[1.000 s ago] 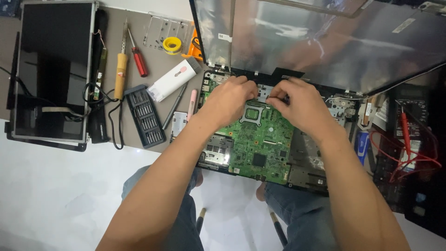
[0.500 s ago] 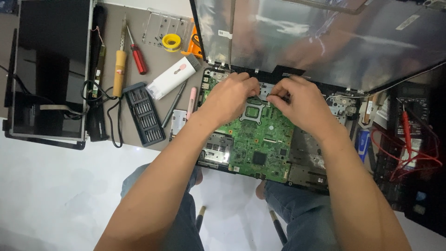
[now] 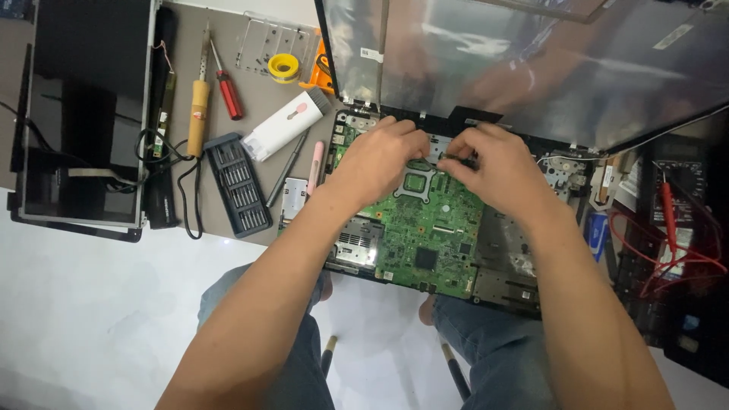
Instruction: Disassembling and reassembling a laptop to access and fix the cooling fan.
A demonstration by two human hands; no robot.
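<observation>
We find the green circuit board (image 3: 425, 228) seated in the opened laptop base (image 3: 501, 281). Our left hand (image 3: 376, 156) and right hand (image 3: 497, 167) rest curled on its rear edge; whether their fingertips pinch anything, we cannot tell.

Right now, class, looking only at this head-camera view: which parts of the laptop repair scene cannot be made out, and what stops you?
- Head view: whatever the left hand and right hand pinch near the top edge of the green circuit board; the fingers cover it.
- Head view: the multimeter with red leads, partly cut off by the right edge and in dark shadow.
- Head view: individual bits in the bit case, too small to tell apart.
</observation>
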